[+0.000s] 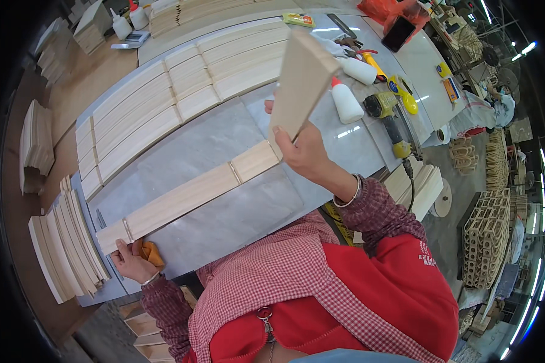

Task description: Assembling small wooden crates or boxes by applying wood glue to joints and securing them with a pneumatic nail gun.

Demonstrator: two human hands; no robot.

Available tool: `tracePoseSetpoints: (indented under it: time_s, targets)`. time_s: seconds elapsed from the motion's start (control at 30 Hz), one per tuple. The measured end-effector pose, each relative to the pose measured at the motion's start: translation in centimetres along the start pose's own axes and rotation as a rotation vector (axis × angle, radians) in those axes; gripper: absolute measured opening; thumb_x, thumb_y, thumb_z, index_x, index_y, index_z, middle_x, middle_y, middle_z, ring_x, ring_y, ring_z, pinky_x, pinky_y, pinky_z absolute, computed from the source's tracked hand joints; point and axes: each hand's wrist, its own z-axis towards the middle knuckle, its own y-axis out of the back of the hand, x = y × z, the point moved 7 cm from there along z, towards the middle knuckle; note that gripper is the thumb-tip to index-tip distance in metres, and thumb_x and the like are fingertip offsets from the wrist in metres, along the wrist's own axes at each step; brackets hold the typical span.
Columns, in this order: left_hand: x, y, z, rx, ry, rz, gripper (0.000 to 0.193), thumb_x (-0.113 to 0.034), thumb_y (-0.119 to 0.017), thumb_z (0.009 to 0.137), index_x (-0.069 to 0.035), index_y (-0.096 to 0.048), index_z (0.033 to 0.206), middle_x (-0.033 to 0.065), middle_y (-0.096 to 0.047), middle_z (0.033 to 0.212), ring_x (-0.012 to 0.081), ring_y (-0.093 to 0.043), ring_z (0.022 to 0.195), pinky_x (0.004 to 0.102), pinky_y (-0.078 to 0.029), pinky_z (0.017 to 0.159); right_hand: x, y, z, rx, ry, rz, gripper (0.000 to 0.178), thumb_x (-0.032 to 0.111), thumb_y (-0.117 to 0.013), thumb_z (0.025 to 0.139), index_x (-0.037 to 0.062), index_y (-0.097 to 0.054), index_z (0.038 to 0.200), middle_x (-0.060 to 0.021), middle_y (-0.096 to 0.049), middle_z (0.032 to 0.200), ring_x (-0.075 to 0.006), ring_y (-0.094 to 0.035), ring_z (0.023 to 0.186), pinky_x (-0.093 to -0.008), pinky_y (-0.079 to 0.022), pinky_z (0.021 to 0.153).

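A long pale wooden strip (188, 195) with two dark-edged grooves lies slanted across the grey tabletop. My left hand (133, 263) grips its near left end, fingertips on the wood. An orange cloth (152, 253) is bunched beside that hand. At the strip's other end, my right hand (306, 152) holds a flat wooden board (303, 81) raised and tilted, its thumb on the near face. The board's lower edge looks close to or touching the strip's right end; which, I cannot tell.
Grooved wooden strips (181, 78) lie in rows behind. Stacked boards (63, 242) stand at the left. Toward the right are a white glue bottle (347, 103), a power drill (390, 121), yellow tape (404, 94) and a phone (398, 33).
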Motion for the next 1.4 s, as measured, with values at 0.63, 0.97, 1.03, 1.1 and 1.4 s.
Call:
tracePoseSetpoints:
  time_s: [0.63,0.97,1.03,1.1,1.4]
  targets:
    - [-1.1,-1.2,-4.3,-0.059,-0.478,0.36,0.016,-0.013,-0.064,0.087,0.001,-0.058,0.094,0.0076,-0.06,0.08,0.0131,-0.055,0.067,0.0233,-0.049,0.06,10.6,-7.6,1.1,0.262,0.667,-0.221,0.071,-0.01,-0.053,0.067,0.0049,-0.045,0.135,-0.013,-0.054,0.119,-0.0261,-0.055,0.095,-0.032,-0.046,0.082]
    - [0.5,-2.9,-8.1,0.183,-0.596,0.518,0.017,-0.006,-0.066,0.082,0.001,-0.056,0.093,0.0066,-0.056,0.084,0.0145,-0.053,0.068,0.0247,-0.046,0.06,10.8,-11.4,-0.7,0.591,0.605,-0.309,0.059,0.009,-0.062,0.071,0.0092,-0.055,0.13,-0.0113,-0.055,0.116,-0.0241,-0.051,0.094,-0.0314,-0.042,0.083]
    - [0.9,-3.0,-8.4,0.238,-0.641,0.587,0.019,-0.005,-0.066,0.081,0.001,-0.056,0.095,0.0074,-0.056,0.089,0.015,-0.054,0.072,0.0242,-0.047,0.063,10.7,-12.2,-1.1,0.65,0.588,-0.327,0.059,0.016,-0.066,0.073,0.0098,-0.055,0.13,-0.0111,-0.054,0.116,-0.0234,-0.05,0.094,-0.0316,-0.041,0.083]
    - [0.6,-3.0,-8.0,0.277,-0.623,0.533,0.021,-0.004,-0.067,0.081,0.001,-0.056,0.098,0.0079,-0.055,0.092,0.015,-0.054,0.074,0.0238,-0.048,0.066,10.6,-12.4,-1.2,0.667,0.588,-0.332,0.059,0.019,-0.067,0.073,0.01,-0.055,0.13,-0.011,-0.054,0.116,-0.0233,-0.049,0.094,-0.0319,-0.041,0.083]
    - [-1.4,-2.4,-3.8,0.704,-0.151,-0.147,0.049,-0.002,-0.071,0.075,-0.002,-0.055,0.122,0.0108,-0.053,0.113,0.0151,-0.054,0.093,0.0223,-0.049,0.081,9.6,-12.7,-1.5,0.71,0.535,-0.333,0.061,0.035,-0.07,0.077,0.0107,-0.055,0.131,-0.011,-0.054,0.114,-0.023,-0.048,0.095,-0.0335,-0.04,0.084]
